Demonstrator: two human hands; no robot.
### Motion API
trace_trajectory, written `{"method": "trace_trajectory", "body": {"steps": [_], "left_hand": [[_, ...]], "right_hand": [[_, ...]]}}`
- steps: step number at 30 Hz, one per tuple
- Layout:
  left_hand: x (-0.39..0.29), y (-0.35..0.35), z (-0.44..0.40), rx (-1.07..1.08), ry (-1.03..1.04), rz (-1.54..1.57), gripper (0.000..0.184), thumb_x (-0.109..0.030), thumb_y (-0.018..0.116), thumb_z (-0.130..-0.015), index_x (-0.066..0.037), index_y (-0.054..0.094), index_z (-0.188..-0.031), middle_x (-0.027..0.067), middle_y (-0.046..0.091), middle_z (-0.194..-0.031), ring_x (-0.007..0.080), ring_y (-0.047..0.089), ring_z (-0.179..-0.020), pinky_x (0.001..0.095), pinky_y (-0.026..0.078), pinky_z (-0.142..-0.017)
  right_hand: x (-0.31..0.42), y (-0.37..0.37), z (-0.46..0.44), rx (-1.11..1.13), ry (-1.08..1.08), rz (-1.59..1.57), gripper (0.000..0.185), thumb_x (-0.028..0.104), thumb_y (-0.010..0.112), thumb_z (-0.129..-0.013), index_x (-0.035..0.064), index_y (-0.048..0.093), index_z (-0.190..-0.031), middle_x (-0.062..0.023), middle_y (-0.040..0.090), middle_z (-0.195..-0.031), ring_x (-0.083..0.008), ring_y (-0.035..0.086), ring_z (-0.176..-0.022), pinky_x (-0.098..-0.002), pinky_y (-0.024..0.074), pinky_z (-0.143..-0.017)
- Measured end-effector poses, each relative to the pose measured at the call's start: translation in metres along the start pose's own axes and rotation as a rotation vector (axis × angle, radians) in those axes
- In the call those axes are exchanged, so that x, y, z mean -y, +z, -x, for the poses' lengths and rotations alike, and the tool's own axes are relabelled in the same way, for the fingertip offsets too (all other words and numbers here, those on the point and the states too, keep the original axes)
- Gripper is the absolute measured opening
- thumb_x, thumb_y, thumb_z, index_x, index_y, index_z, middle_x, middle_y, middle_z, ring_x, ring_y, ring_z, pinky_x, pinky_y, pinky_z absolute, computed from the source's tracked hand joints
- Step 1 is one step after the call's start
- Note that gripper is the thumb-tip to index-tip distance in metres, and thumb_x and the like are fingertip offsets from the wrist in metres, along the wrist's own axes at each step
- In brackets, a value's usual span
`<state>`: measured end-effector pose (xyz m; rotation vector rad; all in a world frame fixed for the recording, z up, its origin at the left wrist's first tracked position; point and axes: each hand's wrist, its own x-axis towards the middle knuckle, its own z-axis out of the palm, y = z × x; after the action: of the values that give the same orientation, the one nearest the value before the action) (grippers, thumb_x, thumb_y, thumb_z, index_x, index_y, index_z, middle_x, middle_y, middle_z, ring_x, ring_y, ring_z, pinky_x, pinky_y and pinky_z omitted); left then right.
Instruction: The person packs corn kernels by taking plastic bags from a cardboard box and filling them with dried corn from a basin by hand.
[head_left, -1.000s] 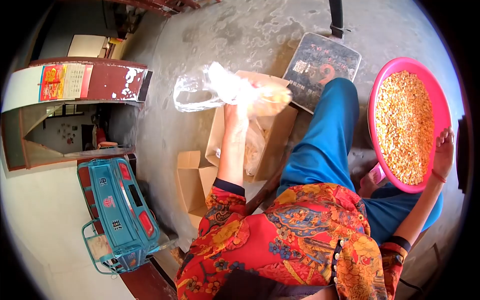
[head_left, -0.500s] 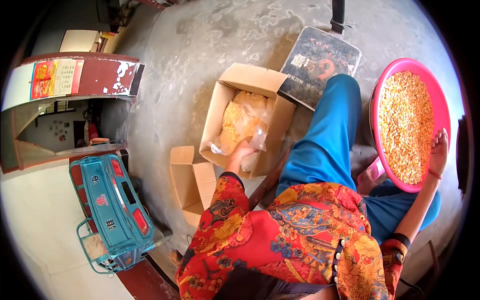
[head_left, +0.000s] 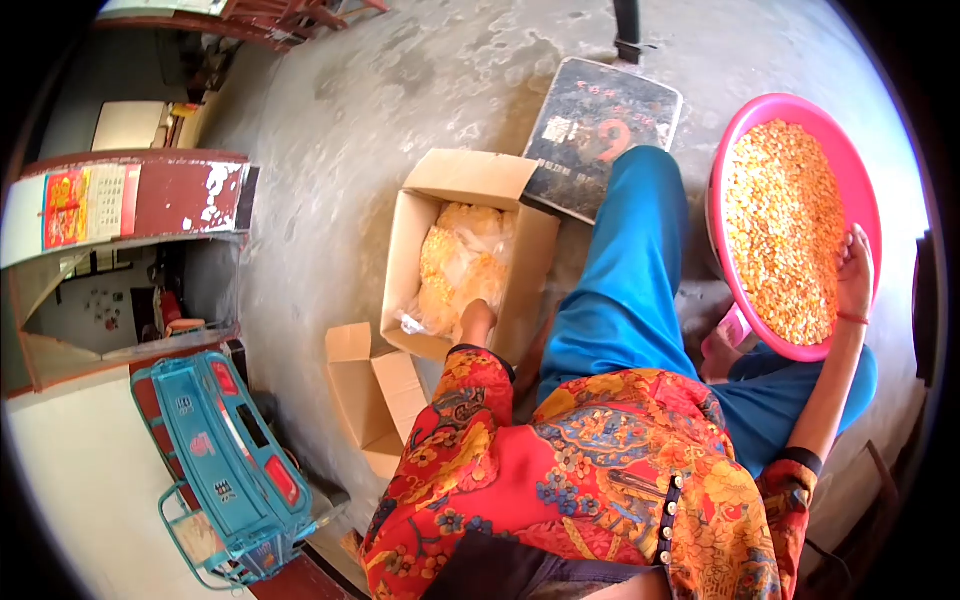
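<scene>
An open cardboard box (head_left: 540,250) holds clear plastic bags of yellow-orange kernels (head_left: 455,265). My left hand (head_left: 478,320) reaches in over the box's near edge and touches the bags; its fingers are mostly hidden among them. At the right, a pink basin (head_left: 862,190) is heaped with loose orange kernels (head_left: 785,225). Over the basin's right inner wall rests my right hand (head_left: 855,265), fingers partly curled near the kernels, with nothing visible in it. A red band circles that wrist.
A smaller open cardboard box (head_left: 350,390) stands at the lower left of the bigger one. A black scale platform (head_left: 605,130) lies beyond my knee. A teal three-wheeler (head_left: 225,460) is at the left, near a wall calendar (head_left: 90,205).
My left hand has come down from above the box with a plastic bag, which now lies inside. My right hand stays at the basin. The view has shifted slightly.
</scene>
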<state>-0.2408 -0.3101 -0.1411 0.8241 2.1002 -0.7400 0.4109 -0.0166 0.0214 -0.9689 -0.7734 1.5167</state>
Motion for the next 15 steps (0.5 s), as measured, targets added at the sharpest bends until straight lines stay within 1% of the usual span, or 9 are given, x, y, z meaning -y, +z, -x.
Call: {"method": "trace_trajectory", "body": {"steps": [2, 4, 5, 6, 8, 9, 11, 13, 15], "left_hand": [[0.004, 0.0, -0.001, -0.273, 0.166, 0.026, 0.05, -0.014, 0.059, -0.075, -0.007, 0.047, -0.123, 0.0189, 0.062, -0.097, 0.0331, 0.06, -0.09, 0.0385, 0.048, -0.077], [0.014, 0.002, -0.012, 0.057, 0.083, 0.688, 0.062, -0.013, 0.06, -0.077, -0.012, 0.033, -0.133, 0.0137, 0.061, -0.099, 0.032, 0.06, -0.083, 0.0401, 0.048, -0.075], [0.021, -0.006, 0.016, 0.129, 0.207, 1.131, 0.064, -0.023, 0.056, -0.082, -0.016, 0.025, -0.138, 0.0097, 0.061, -0.099, 0.0282, 0.057, -0.084, 0.041, 0.047, -0.076], [0.028, 0.004, -0.022, 0.227, 0.073, 1.314, 0.062, -0.034, 0.048, -0.086, -0.017, 0.021, -0.139, 0.0081, 0.061, -0.095, 0.0248, 0.056, -0.088, 0.0381, 0.047, -0.076], [0.016, -0.008, 0.007, 0.245, -0.055, 1.453, 0.055, -0.045, 0.042, -0.087, -0.017, 0.033, -0.134, 0.0079, 0.058, -0.101, 0.0232, 0.054, -0.09, 0.0368, 0.046, -0.075], [0.017, 0.001, 0.01, 0.278, -0.014, 1.458, 0.052, -0.047, 0.043, -0.086, -0.017, 0.038, -0.128, 0.0059, 0.058, -0.101, 0.0227, 0.054, -0.087, 0.0361, 0.046, -0.074], [0.025, 0.031, 0.012, 0.338, 0.236, 1.329, 0.047, -0.051, 0.047, -0.083, -0.017, 0.05, -0.115, 0.0017, 0.059, -0.1, 0.0217, 0.054, -0.082, 0.0345, 0.045, -0.073], [0.024, 0.019, 0.028, 0.369, 0.338, 1.248, 0.046, -0.053, 0.049, -0.081, -0.017, 0.056, -0.109, -0.0004, 0.059, -0.1, 0.0212, 0.053, -0.079, 0.0338, 0.045, -0.072], [0.021, -0.001, 0.047, 0.24, 0.116, 1.215, 0.041, -0.043, 0.061, -0.075, -0.014, 0.06, -0.105, 0.0032, 0.064, -0.092, 0.0236, 0.058, -0.079, 0.0324, 0.046, -0.073]], "right_hand": [[0.001, 0.006, 0.004, -0.053, 0.012, -0.001, 0.026, 0.012, 0.049, -0.09, 0.0027, 0.052, -0.114, 0.0007, 0.054, -0.085, -0.0062, 0.047, -0.069, -0.0169, 0.0398, -0.058], [0.008, 0.025, 0.01, -0.075, 0.03, 0.022, 0.023, 0.011, 0.05, -0.089, 0.003, 0.054, -0.11, 0.0021, 0.054, -0.08, -0.0063, 0.048, -0.066, -0.0173, 0.0406, -0.056], [0.009, 0.028, 0.01, -0.084, 0.023, 0.037, 0.022, 0.011, 0.05, -0.088, 0.0037, 0.055, -0.108, 0.0024, 0.054, -0.079, -0.0062, 0.048, -0.065, -0.0176, 0.0408, -0.056], [0.011, 0.029, 0.01, -0.095, 0.016, 0.051, 0.02, 0.011, 0.051, -0.088, 0.0045, 0.055, -0.107, 0.0028, 0.055, -0.079, -0.0061, 0.049, -0.065, -0.0179, 0.041, -0.055], [0.015, 0.033, 0.012, -0.109, -0.013, 0.021, 0.019, 0.011, 0.051, -0.088, 0.0053, 0.056, -0.105, 0.0023, 0.055, -0.078, -0.0063, 0.05, -0.064, -0.0185, 0.0414, -0.054], [0.02, 0.038, 0.015, -0.111, -0.027, 0.035, 0.019, 0.012, 0.05, -0.088, 0.0064, 0.056, -0.105, 0.0027, 0.054, -0.078, -0.0059, 0.05, -0.065, -0.0183, 0.0416, -0.054], [0.032, 0.046, 0.018, -0.124, -0.045, 0.062, 0.017, 0.012, 0.052, -0.088, 0.0072, 0.056, -0.103, 0.003, 0.055, -0.077, -0.0051, 0.051, -0.065, -0.0184, 0.0424, -0.054], [0.043, 0.042, 0.018, -0.169, -0.055, 0.098, 0.012, 0.012, 0.055, -0.086, 0.0079, 0.059, -0.097, 0.0037, 0.055, -0.074, -0.0035, 0.052, -0.062, -0.0176, 0.0429, -0.053], [0.053, 0.034, 0.02, -0.192, -0.088, 0.118, 0.012, 0.013, 0.056, -0.086, 0.0083, 0.059, -0.096, 0.0039, 0.055, -0.074, -0.0032, 0.051, -0.062, -0.0175, 0.0428, -0.053]]}}
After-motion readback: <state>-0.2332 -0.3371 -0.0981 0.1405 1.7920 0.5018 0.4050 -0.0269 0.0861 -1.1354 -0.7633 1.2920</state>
